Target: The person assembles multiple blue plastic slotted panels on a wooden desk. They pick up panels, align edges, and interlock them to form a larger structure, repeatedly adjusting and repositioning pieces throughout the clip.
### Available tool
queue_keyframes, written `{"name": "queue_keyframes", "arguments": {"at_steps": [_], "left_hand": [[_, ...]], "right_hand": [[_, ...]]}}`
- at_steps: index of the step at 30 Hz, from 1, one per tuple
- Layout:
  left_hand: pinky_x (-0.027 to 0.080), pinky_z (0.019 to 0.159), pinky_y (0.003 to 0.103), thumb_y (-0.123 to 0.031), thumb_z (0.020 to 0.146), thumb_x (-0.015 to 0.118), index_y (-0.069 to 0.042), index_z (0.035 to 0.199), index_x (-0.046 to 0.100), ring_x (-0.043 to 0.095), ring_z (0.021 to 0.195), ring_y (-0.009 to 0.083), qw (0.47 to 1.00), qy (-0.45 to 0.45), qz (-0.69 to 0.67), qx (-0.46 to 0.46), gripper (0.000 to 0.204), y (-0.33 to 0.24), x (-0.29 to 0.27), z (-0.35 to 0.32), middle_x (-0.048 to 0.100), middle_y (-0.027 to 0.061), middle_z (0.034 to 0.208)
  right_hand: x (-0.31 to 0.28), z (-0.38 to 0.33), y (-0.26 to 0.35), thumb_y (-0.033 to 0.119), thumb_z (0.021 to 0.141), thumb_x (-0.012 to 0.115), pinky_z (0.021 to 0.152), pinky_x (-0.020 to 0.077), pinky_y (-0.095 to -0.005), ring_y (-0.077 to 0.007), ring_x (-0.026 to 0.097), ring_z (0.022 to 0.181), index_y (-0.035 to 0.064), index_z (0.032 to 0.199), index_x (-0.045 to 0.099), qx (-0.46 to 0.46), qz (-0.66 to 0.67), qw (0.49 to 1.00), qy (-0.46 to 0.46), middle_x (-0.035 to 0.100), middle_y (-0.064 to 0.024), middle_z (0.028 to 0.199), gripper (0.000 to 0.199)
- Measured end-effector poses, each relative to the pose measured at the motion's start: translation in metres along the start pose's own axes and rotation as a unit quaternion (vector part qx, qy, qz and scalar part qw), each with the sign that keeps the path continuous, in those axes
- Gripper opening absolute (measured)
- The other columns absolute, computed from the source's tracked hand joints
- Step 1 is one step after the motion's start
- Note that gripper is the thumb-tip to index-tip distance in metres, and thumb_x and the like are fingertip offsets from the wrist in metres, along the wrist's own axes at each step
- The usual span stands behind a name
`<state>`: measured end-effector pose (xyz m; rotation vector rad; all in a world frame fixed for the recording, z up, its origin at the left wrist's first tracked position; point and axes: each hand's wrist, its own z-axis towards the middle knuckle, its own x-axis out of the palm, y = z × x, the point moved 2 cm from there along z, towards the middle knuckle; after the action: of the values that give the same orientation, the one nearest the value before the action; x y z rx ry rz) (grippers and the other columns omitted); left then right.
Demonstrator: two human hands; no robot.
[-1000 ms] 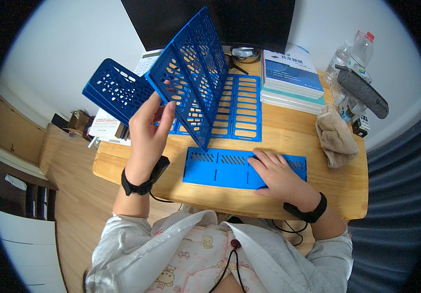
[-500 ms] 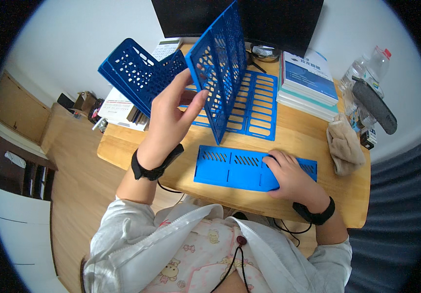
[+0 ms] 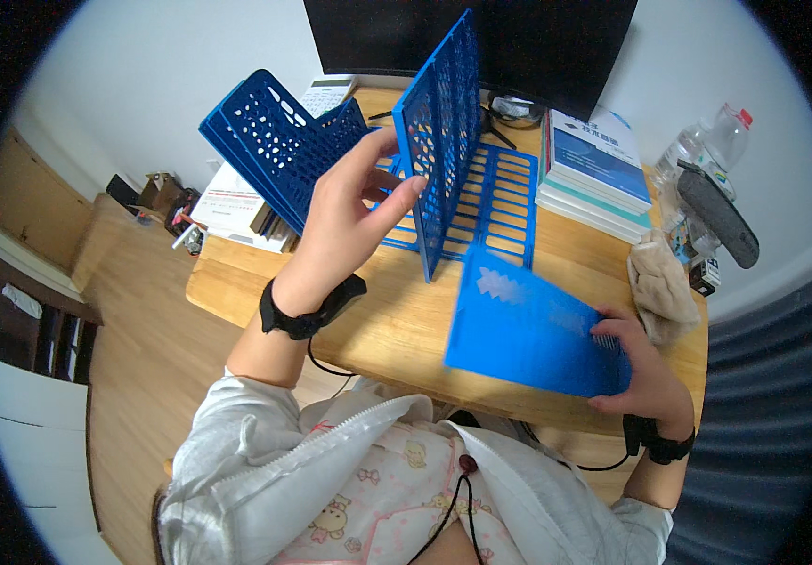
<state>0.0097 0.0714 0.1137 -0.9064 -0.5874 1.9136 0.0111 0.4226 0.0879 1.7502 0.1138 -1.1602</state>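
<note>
I see my left hand (image 3: 349, 212) at frame centre, fingers clamped on the edge of an upright blue panel (image 3: 439, 132), a slotted plastic grid standing on a flat slotted panel (image 3: 495, 202) on the table (image 3: 397, 320). My right hand (image 3: 646, 377), lower right, has its fingers pinched on a blurred, tilted blue panel (image 3: 528, 330) raised above the table edge.

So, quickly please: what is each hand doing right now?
Left hand: closed on the upright blue slotted panel.
Right hand: closed on the blue flat panel, lifted off the desk.
</note>
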Motion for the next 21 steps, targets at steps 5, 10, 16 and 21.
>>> {"name": "queue_keyframes", "arguments": {"at_steps": [5,10,16,21], "left_hand": [[0.051,0.06,0.022,-0.014,0.083,0.061,-0.004,0.117,0.048,0.062,0.078,0.0137,1.0,-0.006,-0.023,0.003,0.038,0.001,0.003,0.0,0.058,0.0107,0.106],[0.05,0.059,0.022,-0.011,0.083,0.06,-0.004,0.119,0.046,0.06,0.077,0.0136,1.0,-0.003,-0.005,-0.008,0.039,0.001,0.005,-0.002,0.057,0.0102,0.105],[0.051,0.053,0.023,-0.013,0.082,0.059,-0.005,0.125,0.04,0.06,0.079,0.0165,1.0,-0.004,0.021,0.002,0.049,0.005,0.012,-0.006,0.055,0.0114,0.102],[0.051,0.053,0.023,-0.014,0.081,0.06,-0.005,0.129,0.034,0.06,0.079,0.0169,0.997,-0.004,0.072,0.032,0.056,0.006,0.015,-0.008,0.053,0.013,0.105]], "right_hand": [[-0.003,-0.003,-0.009,0.034,0.051,0.084,0.104,0.0243,-0.0384,-0.0258,0.034,0.124,0.0077,0.132,0.031,-0.026,0.262,0.955,-0.139,0.031,-0.0141,0.136,0.1],[0.005,0.038,-0.012,0.046,0.063,0.074,0.093,0.0412,-0.0354,-0.025,0.045,0.117,0.0079,0.139,0.019,-0.078,0.36,0.904,-0.218,0.041,-0.0168,0.131,0.101],[0.026,0.093,0.002,0.057,0.076,0.053,0.093,0.0433,-0.0377,-0.0269,0.045,0.118,0.0052,0.137,0.023,-0.091,0.486,0.852,-0.171,0.035,-0.0149,0.136,0.086],[0.036,0.116,0.011,0.06,0.081,0.041,0.089,0.0453,-0.0384,-0.0302,0.048,0.114,0.0029,0.136,0.025,-0.113,0.591,0.79,-0.114,0.037,-0.018,0.135,0.081]]}}
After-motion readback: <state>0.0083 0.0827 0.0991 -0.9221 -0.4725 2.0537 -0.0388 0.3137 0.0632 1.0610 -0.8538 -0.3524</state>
